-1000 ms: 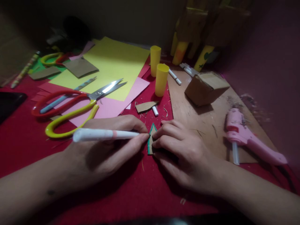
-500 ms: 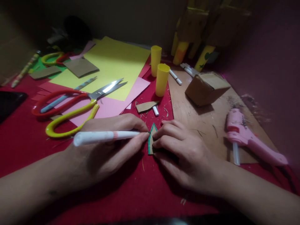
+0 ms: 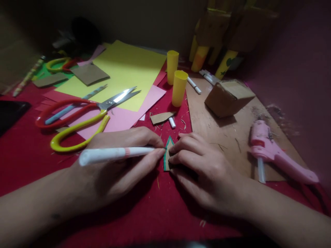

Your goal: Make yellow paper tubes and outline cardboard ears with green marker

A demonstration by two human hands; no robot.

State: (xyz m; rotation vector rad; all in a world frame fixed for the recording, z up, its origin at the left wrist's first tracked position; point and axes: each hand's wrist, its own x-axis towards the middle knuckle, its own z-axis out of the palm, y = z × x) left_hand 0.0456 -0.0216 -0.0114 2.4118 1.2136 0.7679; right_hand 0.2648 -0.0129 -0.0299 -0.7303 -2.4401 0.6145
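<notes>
My left hand is closed round a white marker pen, its tip at the left edge of a small pointed cardboard piece. A green line borders that piece on its left side and round its point. With bent fingers, my right hand holds the piece down on the red cloth and hides its right part. Just beyond lie another cut cardboard strip and a white marker cap.
Big scissors lie on coloured paper to the left. Two yellow paper tubes stand behind. On the wooden board at right are a cardboard box, several markers and a pink glue gun.
The rear end of the marker has dipped slightly down and left, its tip staying by the piece's left edge. My right hand has hardly moved.
</notes>
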